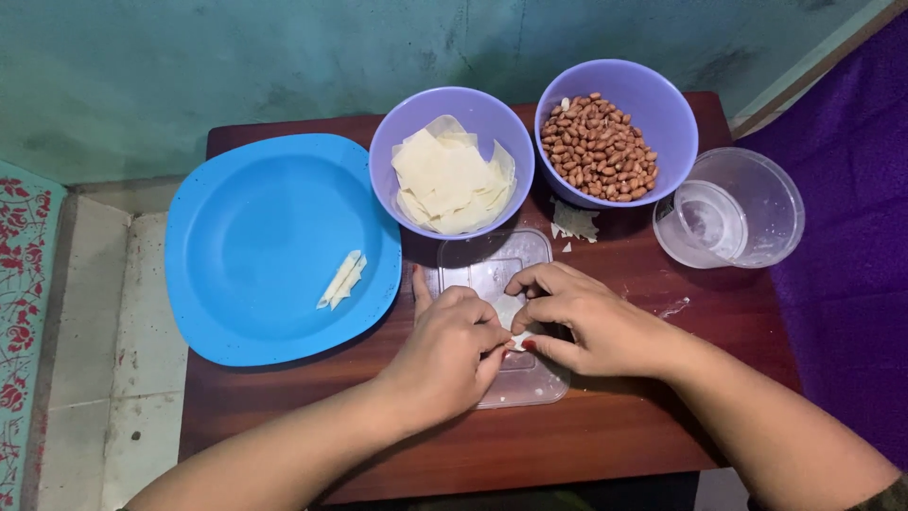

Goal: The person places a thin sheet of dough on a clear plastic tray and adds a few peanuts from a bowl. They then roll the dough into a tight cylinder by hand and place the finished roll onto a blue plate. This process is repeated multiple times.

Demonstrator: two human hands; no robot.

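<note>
Both my hands rest over a clear plastic lid (492,260) lying flat on the dark wooden table (605,426). My left hand (452,348) and my right hand (588,326) pinch a small pale dough wrapper (514,317) between their fingertips. Most of the wrapper is hidden by my fingers. Behind my hands stands a purple bowl (397,142) stacked with square pale wrappers (449,180). A second purple bowl (662,109) to its right is full of peanuts (598,147).
A large blue plate (255,246) at the left carries two rolled wrappers (342,279). A clear plastic container (757,194) with a smaller clear cup inside stands at the right. Wrapper scraps (573,222) lie by the peanut bowl. Purple fabric (842,284) borders the table's right.
</note>
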